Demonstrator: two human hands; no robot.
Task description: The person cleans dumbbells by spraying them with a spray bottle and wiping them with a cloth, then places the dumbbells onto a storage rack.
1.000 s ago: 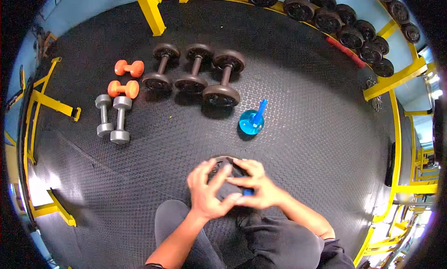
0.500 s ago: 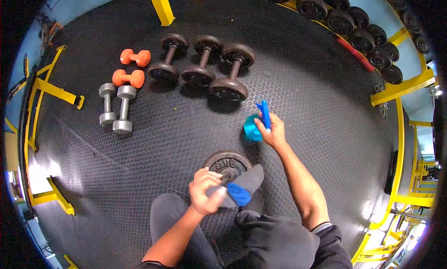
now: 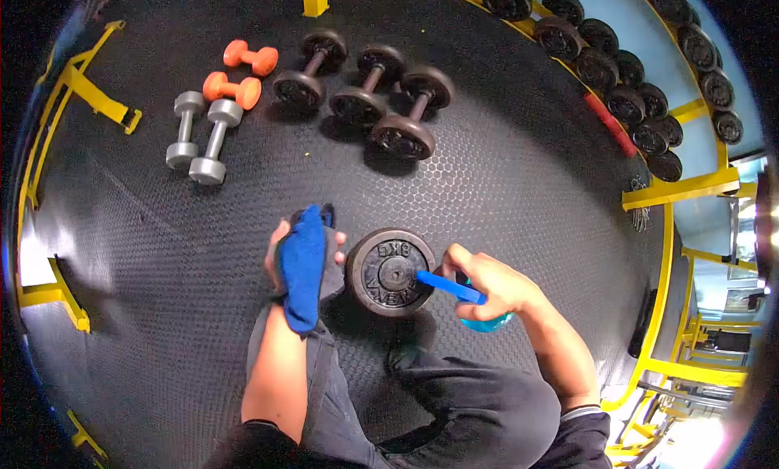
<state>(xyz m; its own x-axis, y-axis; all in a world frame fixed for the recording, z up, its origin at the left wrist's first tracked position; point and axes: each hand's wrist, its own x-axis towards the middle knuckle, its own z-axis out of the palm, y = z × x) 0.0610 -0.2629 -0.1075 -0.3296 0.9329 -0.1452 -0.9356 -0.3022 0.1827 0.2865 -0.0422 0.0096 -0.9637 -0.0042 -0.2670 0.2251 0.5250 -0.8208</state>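
My left hand (image 3: 274, 256) is palm up with a blue and grey cloth (image 3: 301, 266) draped along it, fingers curled at the cloth's sides. Most of the palm is hidden beneath the fabric. In my right hand (image 3: 505, 286) is a spray bottle (image 3: 489, 324) with a blue spray head and a teal body, largely covered by the fingers. Its nozzle points left and overlaps the rim of a dark dumbbell (image 3: 393, 250) between my hands. That dumbbell stands on end, its round plate facing up and marked 8KG.
Several dark dumbbells (image 3: 419, 108) lie ahead on the black textured mat (image 3: 268, 173). Two orange dumbbells (image 3: 233, 90) and two grey dumbbells (image 3: 216, 143) are at the left. A yellow rack (image 3: 682, 188) with many weights stands at the right. My bent legs are close below.
My left hand has turned palm up and moved left with the cloth, off the plate. My right hand has brought the spray bottle down and nearer, its nozzle now over the plate's edge.
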